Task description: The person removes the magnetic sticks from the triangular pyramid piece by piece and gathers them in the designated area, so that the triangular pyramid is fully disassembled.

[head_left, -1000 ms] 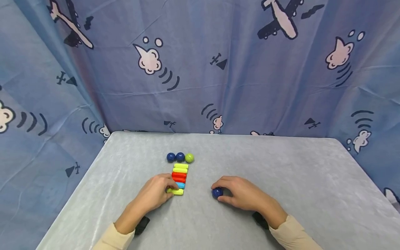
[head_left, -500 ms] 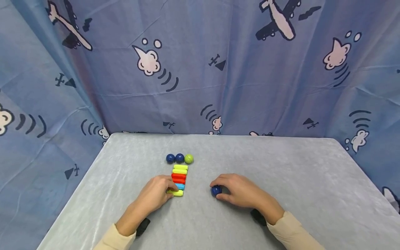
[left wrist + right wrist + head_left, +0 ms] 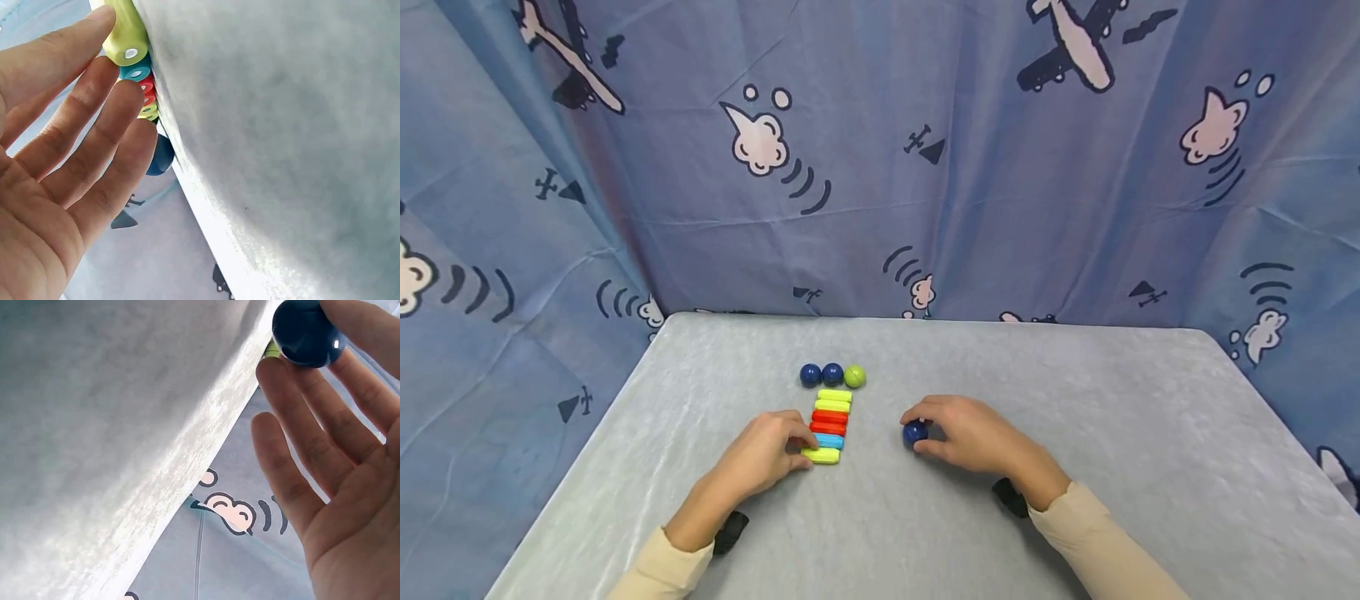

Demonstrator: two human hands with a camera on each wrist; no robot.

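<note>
A dark blue ball (image 3: 915, 432) sits between the thumb and fingers of my right hand (image 3: 972, 433); the right wrist view shows the thumb on one side of the glossy ball (image 3: 306, 334) and fingertips on the other. Whether it touches the table cannot be told. My left hand (image 3: 760, 452) is at the near end of a column of short coloured sticks, its fingers loosely bent around the left end of the nearest yellow-green stick (image 3: 822, 457). In the left wrist view its thumb tip overlaps that stick (image 3: 128, 37), and the other fingers are spread. Behind it lie a blue stick (image 3: 829, 441) and red sticks (image 3: 829, 422).
Two more yellow-green sticks (image 3: 833, 401) top the column. Just beyond them, two dark blue balls (image 3: 822, 374) and a green ball (image 3: 854, 377) stand in a row. The pale grey table (image 3: 1075, 400) backs onto a blue curtain (image 3: 865, 167) with printed aeroplanes.
My right hand has shifted forward and slightly left with the blue ball. My left hand has drawn back slightly to the left, showing more of the nearest yellow-green stick.
</note>
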